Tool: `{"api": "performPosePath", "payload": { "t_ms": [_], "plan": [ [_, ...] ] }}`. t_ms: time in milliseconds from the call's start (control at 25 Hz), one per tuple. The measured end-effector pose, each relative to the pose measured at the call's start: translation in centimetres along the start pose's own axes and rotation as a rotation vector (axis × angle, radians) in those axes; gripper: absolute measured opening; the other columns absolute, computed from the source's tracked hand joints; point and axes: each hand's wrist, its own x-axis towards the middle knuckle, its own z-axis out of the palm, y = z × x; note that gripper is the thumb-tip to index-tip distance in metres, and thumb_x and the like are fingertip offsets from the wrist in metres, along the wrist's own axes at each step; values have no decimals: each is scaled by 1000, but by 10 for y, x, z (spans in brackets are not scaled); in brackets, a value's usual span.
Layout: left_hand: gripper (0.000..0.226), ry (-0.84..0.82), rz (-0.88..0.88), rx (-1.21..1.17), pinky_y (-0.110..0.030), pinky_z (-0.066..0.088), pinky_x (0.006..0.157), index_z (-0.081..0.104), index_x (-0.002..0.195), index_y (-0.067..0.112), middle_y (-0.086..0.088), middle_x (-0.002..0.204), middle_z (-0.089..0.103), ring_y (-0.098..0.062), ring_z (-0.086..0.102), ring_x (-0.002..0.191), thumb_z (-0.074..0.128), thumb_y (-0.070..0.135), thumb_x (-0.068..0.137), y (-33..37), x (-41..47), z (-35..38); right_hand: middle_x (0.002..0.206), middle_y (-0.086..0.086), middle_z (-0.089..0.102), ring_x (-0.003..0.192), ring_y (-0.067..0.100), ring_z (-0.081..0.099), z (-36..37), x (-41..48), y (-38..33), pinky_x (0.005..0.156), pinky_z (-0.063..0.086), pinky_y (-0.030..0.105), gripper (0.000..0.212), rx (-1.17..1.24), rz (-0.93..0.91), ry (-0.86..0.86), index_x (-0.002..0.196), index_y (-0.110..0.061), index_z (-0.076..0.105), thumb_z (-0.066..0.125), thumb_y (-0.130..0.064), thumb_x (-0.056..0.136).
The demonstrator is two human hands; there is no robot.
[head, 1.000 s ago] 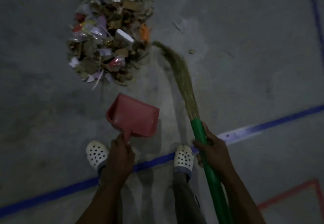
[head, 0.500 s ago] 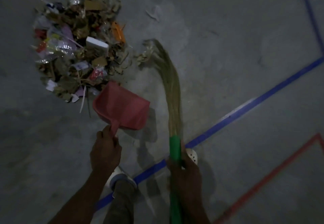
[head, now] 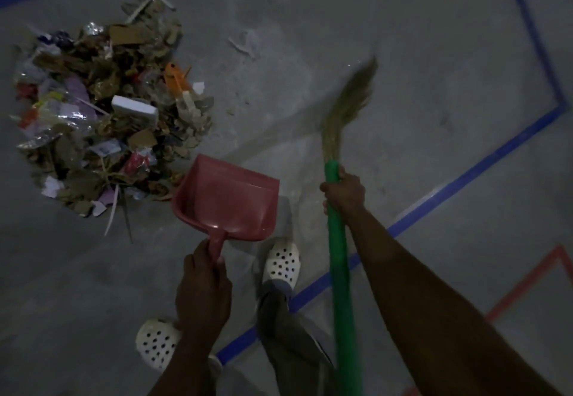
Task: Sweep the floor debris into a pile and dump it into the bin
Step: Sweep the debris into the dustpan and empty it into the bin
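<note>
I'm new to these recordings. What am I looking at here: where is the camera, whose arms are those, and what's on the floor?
No machine here: a person wears one camera on the head, looking down at their own hands. The left hand grips the handle of a red dustpan beside a pile of debris on the grey floor: dry leaves, paper scraps, wrappers. The right hand grips a broom by its green handle; its bristles are blurred, right of the pile. White perforated shoes and blue tape lines also show.
</note>
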Motion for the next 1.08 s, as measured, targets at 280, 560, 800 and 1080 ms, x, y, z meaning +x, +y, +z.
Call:
{"api": "performPosePath", "payload": {
  "t_ms": [280, 560, 800, 1080],
  "plan": [
    [34, -61, -87, 56, -34, 39, 67, 50, 132, 11, -13, 108, 54, -35, 58, 88, 47, 18, 99, 63, 3, 5, 87, 0, 61, 72, 15, 60, -48, -89, 12, 66, 49, 27, 84, -473, -520, -284, 156, -36, 25, 68, -21, 86],
    [32, -76, -125, 86, -37, 40, 63, 53, 128, 8, -16, 101, 52, -39, 57, 80, 51, 14, 97, 92, 14, -6, 80, -5, 64, 65, 12, 66, -127, -114, 42, 63, 60, 35, 82, -224, -315, -16, 147, -55, 20, 72, -31, 88],
    [32, -42, 10, 49, -36, 37, 69, 53, 126, 6, -18, 104, 56, -38, 57, 93, 52, 13, 95, 149, 66, 34, 84, 15, 71, 59, 28, 69, -145, 15, -20, 61, 62, 51, 35, 333, -7, 63, 114, -30, 60, 69, -18, 82],
    [42, -10, 212, 127, -47, 45, 82, 44, 137, 12, -20, 118, 53, -43, 55, 104, 50, 20, 96, 223, 171, 71, 115, 18, 70, 99, 35, 71, -115, 141, -100, 85, 60, 46, 72, -65, -112, -48, 123, -4, 62, 65, -39, 60]
  ]
}}
